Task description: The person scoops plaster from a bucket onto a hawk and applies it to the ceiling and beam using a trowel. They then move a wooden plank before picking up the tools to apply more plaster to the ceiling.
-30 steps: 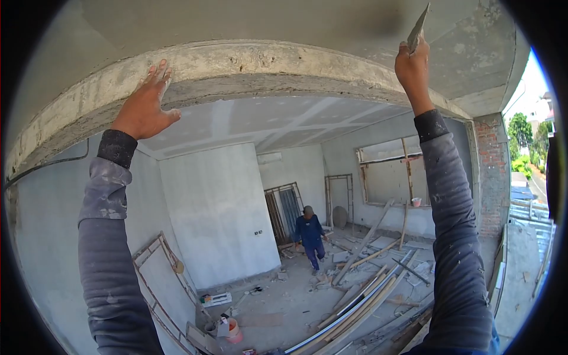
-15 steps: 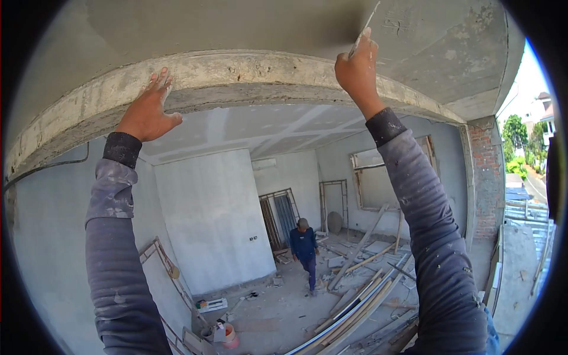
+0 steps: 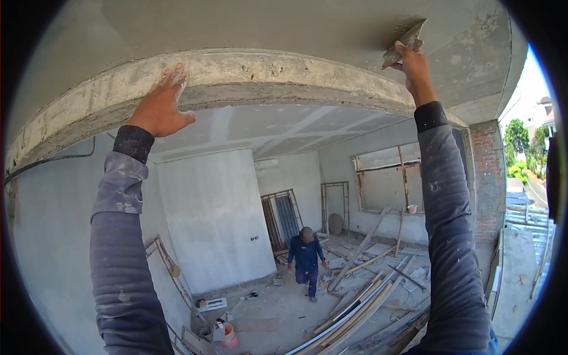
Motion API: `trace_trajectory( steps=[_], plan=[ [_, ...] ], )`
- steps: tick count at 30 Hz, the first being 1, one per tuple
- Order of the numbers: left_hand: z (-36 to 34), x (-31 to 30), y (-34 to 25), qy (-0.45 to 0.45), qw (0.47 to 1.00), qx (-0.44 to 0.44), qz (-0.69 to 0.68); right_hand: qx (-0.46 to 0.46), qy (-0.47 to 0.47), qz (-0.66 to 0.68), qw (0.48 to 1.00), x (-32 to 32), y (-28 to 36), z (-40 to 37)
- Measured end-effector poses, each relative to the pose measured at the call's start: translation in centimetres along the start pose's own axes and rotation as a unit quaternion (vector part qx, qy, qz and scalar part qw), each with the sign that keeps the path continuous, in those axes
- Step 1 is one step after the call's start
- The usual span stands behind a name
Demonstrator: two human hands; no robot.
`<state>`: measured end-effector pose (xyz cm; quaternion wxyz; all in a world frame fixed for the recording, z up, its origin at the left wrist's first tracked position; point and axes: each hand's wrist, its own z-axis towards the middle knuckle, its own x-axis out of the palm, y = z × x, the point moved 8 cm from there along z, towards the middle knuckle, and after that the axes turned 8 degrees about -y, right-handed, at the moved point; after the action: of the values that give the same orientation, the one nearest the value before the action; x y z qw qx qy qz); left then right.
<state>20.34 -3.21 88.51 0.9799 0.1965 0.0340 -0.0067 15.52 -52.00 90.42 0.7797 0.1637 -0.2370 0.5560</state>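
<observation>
My right hand (image 3: 417,65) is raised to the grey ceiling (image 3: 260,26), its fingers closed on a putty knife (image 3: 413,42) with a wide, smeared blade. The blade lies against the ceiling beside a darker, wet-looking patch of plaster. My left hand (image 3: 163,106) is open, its fingers spread against the face of the rough concrete beam (image 3: 272,68). Pale dust or plaster coats the left fingertips.
A person in dark blue (image 3: 306,260) walks on the floor below. Long boards and strips (image 3: 361,302) lie at the lower right. An orange bucket (image 3: 229,336) stands at the lower left. A brick column (image 3: 488,165) rises at the right edge.
My right hand has moved right with the putty knife, whose blade now shows more broadly. The left hand stays on the beam. The person below has come closer.
</observation>
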Motion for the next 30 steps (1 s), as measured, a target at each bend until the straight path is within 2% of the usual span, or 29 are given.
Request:
trace_trajectory(
  steps=[5, 7, 11, 15, 17, 19, 20, 22, 25, 28, 30],
  plan=[
    [0.0, 0.1, -0.1, -0.005, 1.0, 0.009, 0.009, -0.062, 0.028, -0.061, 0.996, 6.5, 3.2, -4.8],
    [0.0, 0.1, 0.0, -0.005, 1.0, 0.003, 0.021, -0.206, -0.025, -0.173, 0.963, 7.6, 4.9, -6.5],
    [-0.1, 0.1, 0.2, -0.018, 0.999, 0.0, 0.027, -0.163, 0.043, -0.174, 0.97, 8.3, 5.2, -10.0],
    [-0.5, 0.1, 0.2, -0.024, 0.999, 0.002, 0.025, -0.152, 0.014, -0.206, 0.966, 4.3, 2.9, -9.3],
    [-0.6, 0.2, 0.3, -0.032, 0.999, 0.007, 0.027, -0.294, -0.104, -0.352, 0.882, 0.9, 4.6, -7.9],
    [-0.7, 0.3, 0.3, -0.038, 0.999, 0.016, 0.014, -0.348, -0.187, -0.408, 0.823, -1.4, 6.0, -5.0],
    [-0.7, 0.2, 0.2, -0.039, 0.999, 0.016, 0.012, -0.35, -0.187, -0.41, 0.822, -2.1, 6.0, -2.8],
    [-0.8, 0.1, 0.2, -0.038, 0.999, 0.014, 0.008, -0.4, -0.249, -0.419, 0.776, -2.8, 6.8, 0.5],
    [-0.8, -0.1, 0.1, -0.046, 0.999, 0.012, -0.007, -0.383, -0.205, -0.419, 0.798, 0.9, 6.0, 2.8],
    [-0.6, 0.0, 0.3, -0.025, 1.0, 0.004, 0.002, -0.432, -0.122, -0.373, 0.812, 5.8, 5.0, -2.3],
    [-0.4, 0.1, 0.1, -0.025, 1.0, 0.001, -0.008, -0.387, -0.079, -0.378, 0.838, 4.9, 4.3, -5.0]
  ],
)
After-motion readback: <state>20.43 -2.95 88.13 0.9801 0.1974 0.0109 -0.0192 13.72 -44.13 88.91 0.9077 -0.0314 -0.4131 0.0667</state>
